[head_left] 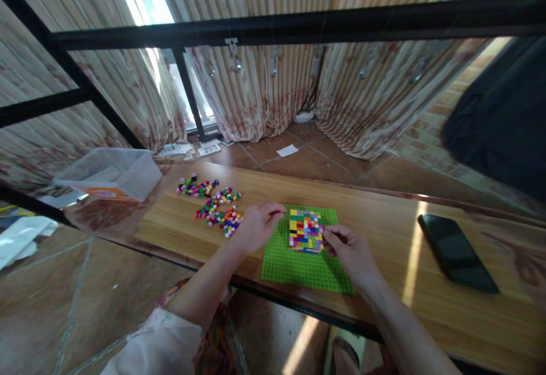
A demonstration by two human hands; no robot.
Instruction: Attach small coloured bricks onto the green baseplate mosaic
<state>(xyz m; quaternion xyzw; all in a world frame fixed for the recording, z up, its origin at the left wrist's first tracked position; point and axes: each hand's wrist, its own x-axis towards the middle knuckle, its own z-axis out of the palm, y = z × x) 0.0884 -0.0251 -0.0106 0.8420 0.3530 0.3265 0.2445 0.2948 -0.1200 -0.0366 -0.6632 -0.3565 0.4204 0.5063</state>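
Hands (259, 227) (352, 252): two; brick block (305, 230): one; baseplate (298, 272): one.

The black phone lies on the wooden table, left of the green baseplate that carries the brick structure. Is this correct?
No: the head view shows the black phone right of the green baseplate, not left. It does lie on the wooden table, and the baseplate carries the brick structure.

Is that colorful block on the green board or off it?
On: the block sits on the board, whose studs show left of it and in front; the right hand is at its right side.
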